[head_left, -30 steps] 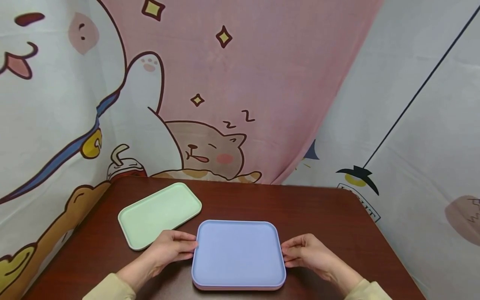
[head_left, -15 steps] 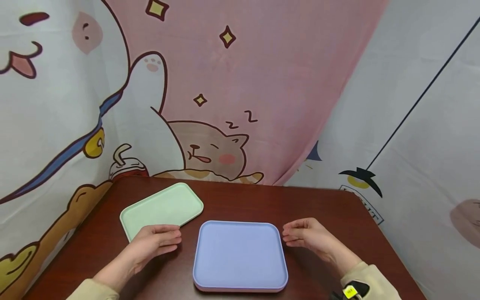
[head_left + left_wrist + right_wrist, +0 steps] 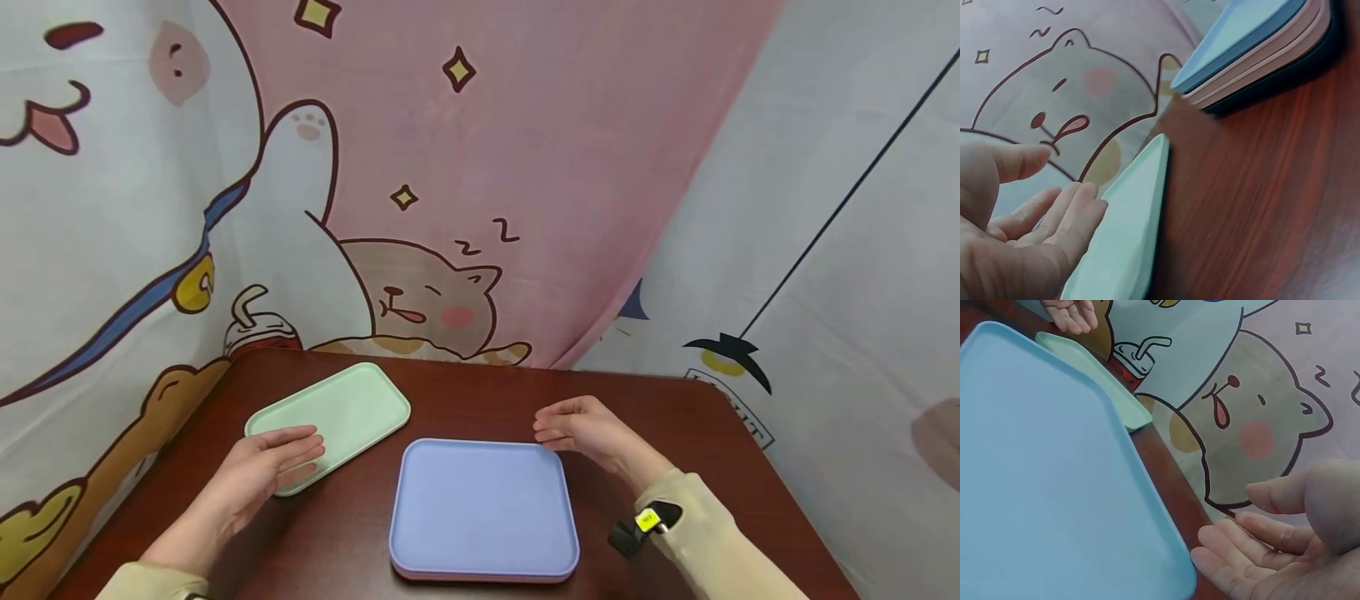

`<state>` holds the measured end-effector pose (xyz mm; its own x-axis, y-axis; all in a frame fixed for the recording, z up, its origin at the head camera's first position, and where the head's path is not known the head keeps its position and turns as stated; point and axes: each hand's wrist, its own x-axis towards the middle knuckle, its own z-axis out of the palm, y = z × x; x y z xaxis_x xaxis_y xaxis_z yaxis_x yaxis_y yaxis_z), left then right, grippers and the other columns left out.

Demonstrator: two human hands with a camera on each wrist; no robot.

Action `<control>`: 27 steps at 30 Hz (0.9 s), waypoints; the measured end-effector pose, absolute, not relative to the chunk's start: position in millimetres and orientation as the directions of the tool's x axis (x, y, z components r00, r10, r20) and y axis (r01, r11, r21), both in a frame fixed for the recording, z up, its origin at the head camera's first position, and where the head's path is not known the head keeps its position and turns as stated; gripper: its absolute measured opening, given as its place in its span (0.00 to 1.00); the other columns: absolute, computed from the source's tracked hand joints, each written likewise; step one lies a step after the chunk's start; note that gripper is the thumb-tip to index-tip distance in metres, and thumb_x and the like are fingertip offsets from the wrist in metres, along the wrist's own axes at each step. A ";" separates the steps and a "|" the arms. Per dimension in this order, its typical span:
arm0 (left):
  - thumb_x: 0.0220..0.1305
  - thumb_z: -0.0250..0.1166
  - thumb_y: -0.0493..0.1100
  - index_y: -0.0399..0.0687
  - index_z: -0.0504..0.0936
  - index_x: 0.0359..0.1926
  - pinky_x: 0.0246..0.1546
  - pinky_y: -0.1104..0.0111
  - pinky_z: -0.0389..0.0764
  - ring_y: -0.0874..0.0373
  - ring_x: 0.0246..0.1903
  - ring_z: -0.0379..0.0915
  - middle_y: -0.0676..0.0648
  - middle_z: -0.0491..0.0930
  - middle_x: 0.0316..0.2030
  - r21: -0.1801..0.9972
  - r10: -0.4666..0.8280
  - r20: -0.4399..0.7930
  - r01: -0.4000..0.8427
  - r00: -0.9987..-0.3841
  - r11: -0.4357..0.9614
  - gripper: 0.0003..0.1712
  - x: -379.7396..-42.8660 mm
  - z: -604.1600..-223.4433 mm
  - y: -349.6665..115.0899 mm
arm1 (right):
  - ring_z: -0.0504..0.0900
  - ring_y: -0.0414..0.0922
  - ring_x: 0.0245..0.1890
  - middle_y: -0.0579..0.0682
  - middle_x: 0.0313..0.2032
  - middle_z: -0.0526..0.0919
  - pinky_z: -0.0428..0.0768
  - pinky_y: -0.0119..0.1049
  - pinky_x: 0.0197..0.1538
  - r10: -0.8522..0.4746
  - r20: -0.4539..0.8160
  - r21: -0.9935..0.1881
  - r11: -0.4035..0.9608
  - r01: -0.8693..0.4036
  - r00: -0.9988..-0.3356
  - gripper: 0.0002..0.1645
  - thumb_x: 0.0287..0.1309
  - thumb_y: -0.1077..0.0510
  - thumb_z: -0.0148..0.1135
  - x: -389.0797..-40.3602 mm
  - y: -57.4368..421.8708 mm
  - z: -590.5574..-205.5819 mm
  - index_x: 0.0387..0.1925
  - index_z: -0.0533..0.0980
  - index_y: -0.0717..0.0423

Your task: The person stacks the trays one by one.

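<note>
A blue rectangular tray tops a stack at the table's front middle; pink tray edges show beneath it in the left wrist view. Behind and to its left lies a pale green tray, set at a slant. My left hand is over the green tray's near left part, fingers extended, holding nothing. Past the blue tray's far right corner, my right hand hovers with relaxed fingers and nothing in its grasp. In the right wrist view its fingertips appear right at the blue tray's rim.
The dark reddish-brown table ends at a cloth backdrop printed with cartoon animals. A black strap with a yellow tag is around the right sleeve.
Both hands have let go of the blue tray's sides. The left has moved left and away to the green tray; the right has moved toward the back. The trays stay put.
</note>
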<state>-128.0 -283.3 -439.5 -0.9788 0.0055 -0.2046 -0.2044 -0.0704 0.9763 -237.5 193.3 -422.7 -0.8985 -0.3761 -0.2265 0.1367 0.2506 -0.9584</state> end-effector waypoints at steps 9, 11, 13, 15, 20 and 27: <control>0.77 0.66 0.40 0.21 0.58 0.76 0.57 0.63 0.84 0.62 0.52 0.84 0.46 0.84 0.56 0.977 -0.073 -0.211 -0.208 -0.975 -0.053 0.40 -125.0 -441.0 -318.8 | 0.82 0.68 0.58 0.70 0.54 0.84 0.85 0.53 0.59 -0.407 -0.235 -0.963 0.221 0.154 -0.883 0.18 0.74 0.63 0.62 -263.4 148.6 -421.3 0.57 0.77 0.75; 0.77 0.66 0.40 0.21 0.56 0.76 0.57 0.63 0.85 0.63 0.52 0.84 0.47 0.83 0.56 0.977 -0.087 -0.210 -0.205 -0.974 -0.061 0.41 -124.4 -442.6 -326.8 | 0.81 0.68 0.58 0.69 0.53 0.84 0.85 0.53 0.59 -0.411 -0.243 -0.963 0.214 0.166 -0.879 0.18 0.74 0.64 0.62 -268.1 139.6 -421.5 0.57 0.78 0.75; 0.78 0.65 0.39 0.20 0.54 0.77 0.57 0.63 0.85 0.63 0.52 0.84 0.46 0.82 0.57 0.978 -0.094 -0.202 -0.197 -0.975 -0.061 0.41 -123.4 -444.8 -334.9 | 0.81 0.68 0.59 0.66 0.52 0.86 0.85 0.53 0.59 -0.411 -0.252 -0.961 0.210 0.178 -0.876 0.17 0.74 0.63 0.62 -272.5 131.2 -422.0 0.56 0.79 0.74; 0.77 0.65 0.39 0.21 0.53 0.78 0.57 0.64 0.85 0.63 0.51 0.84 0.47 0.81 0.58 0.978 -0.107 -0.207 -0.201 -0.973 -0.061 0.42 -122.5 -447.3 -342.4 | 0.82 0.68 0.59 0.64 0.51 0.86 0.85 0.53 0.59 -0.417 -0.256 -0.961 0.207 0.183 -0.872 0.18 0.74 0.63 0.63 -276.4 123.1 -422.4 0.57 0.79 0.74; 0.77 0.65 0.38 0.23 0.51 0.79 0.57 0.65 0.84 0.64 0.51 0.84 0.49 0.80 0.58 0.971 -0.147 -0.235 -0.227 -0.961 -0.071 0.43 -120.5 -453.4 -360.1 | 0.81 0.68 0.59 0.64 0.50 0.87 0.84 0.54 0.60 -0.434 -0.271 -0.960 0.188 0.207 -0.859 0.19 0.74 0.62 0.63 -286.1 103.5 -423.5 0.57 0.78 0.74; 0.80 0.61 0.38 0.21 0.48 0.79 0.56 0.65 0.85 0.66 0.49 0.83 0.45 0.78 0.59 0.964 -0.171 -0.264 -0.253 -0.949 -0.081 0.41 -117.8 -462.2 -381.6 | 0.81 0.66 0.60 0.66 0.54 0.85 0.84 0.52 0.60 -0.439 -0.293 -0.955 0.173 0.240 -0.850 0.18 0.74 0.63 0.63 -296.9 76.0 -425.4 0.58 0.79 0.73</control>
<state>-117.8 -381.6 -462.2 -0.9493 -0.1710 -0.2636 -0.2531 -0.0808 0.9640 -296.9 76.0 -425.4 -0.8496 -0.4385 -0.2931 0.2401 0.1731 -0.9552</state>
